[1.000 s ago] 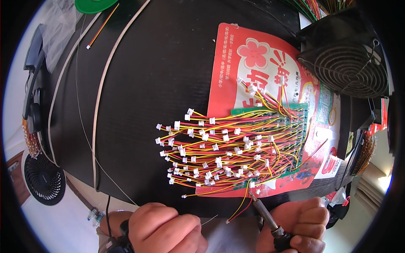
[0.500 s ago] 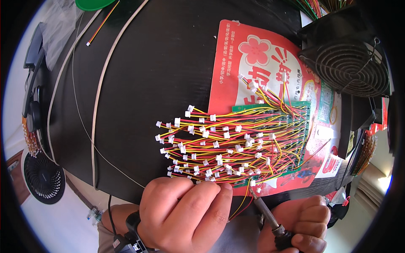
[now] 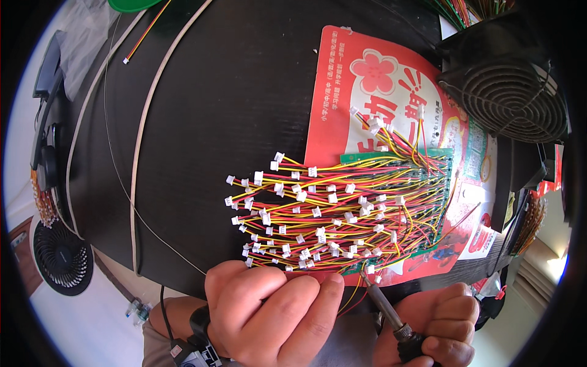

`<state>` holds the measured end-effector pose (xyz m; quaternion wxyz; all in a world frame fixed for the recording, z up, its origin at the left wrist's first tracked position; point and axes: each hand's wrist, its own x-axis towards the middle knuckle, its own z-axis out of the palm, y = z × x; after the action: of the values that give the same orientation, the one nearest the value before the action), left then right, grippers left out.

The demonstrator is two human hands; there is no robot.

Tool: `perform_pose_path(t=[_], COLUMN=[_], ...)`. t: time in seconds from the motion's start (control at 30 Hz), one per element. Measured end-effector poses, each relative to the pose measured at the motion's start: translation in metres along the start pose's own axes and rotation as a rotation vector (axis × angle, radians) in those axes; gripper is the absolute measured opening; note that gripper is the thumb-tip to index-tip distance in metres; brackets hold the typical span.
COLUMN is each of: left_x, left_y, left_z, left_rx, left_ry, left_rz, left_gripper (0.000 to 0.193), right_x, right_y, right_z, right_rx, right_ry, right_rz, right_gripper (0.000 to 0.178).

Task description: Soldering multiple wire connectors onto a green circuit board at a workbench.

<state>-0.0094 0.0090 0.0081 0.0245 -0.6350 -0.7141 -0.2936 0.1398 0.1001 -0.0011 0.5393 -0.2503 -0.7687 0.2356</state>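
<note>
My right hand (image 3: 443,324) is wrapped round the dark handle of a soldering iron (image 3: 385,309). The iron's tip points up and left to the near edge of a green circuit board (image 3: 396,154), beside a white connector. Rows of red, yellow and black wires (image 3: 342,211) with small white plugs cover most of the board and stretch out to the left. Curled at the near edge of these wires is my left hand (image 3: 275,312), its fingers closed. A thin grey solder wire (image 3: 160,233) runs into it; the wire's end is hidden by the fingers.
Under the board lies a red printed sheet (image 3: 327,79) on the black table (image 3: 244,73). A black fan with a round grille (image 3: 513,101) stands at the far right. A pale cable (image 3: 147,110) crosses the left side, near a loose wire lead (image 3: 143,38). A small round fan (image 3: 63,262) is at the left.
The board, wires and sheet have shifted very slightly to the right in the picture. My left hand has moved a little right and down, while the iron stays at the board's near edge.
</note>
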Motion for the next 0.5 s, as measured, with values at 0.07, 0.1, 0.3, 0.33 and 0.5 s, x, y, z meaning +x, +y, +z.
perform_pose_path(t=[0.07, 0.1, 0.3, 0.33, 0.5], left_x=[-0.002, -0.004, -0.008, -0.009, -0.01], left_y=[-0.003, -0.008, -0.015, -0.018, -0.018], left_z=[0.001, 0.006, 0.024, 0.025, 0.024], left_rx=[-0.019, -0.021, -0.046, -0.028, 0.001], left_ry=[-0.017, -0.016, 0.352, 0.337, 0.307], left_rz=[-0.003, -0.004, 0.131, 0.171, 0.211], left_gripper=[0.029, 0.029, 0.027, 0.027, 0.026], right_x=[0.018, 0.019, 0.013, 0.002, -0.005], right_y=[0.005, 0.005, 0.002, -0.002, -0.004], right_z=[0.001, 0.002, 0.002, 0.002, 0.005], right_rx=[0.161, 0.161, 0.147, 0.061, -0.036], right_ry=[-0.168, -0.17, -0.164, -0.112, -0.035], right_rz=[-0.114, -0.115, -0.11, -0.041, 0.021], right_gripper=[0.018, 0.018, 0.018, 0.023, 0.028])
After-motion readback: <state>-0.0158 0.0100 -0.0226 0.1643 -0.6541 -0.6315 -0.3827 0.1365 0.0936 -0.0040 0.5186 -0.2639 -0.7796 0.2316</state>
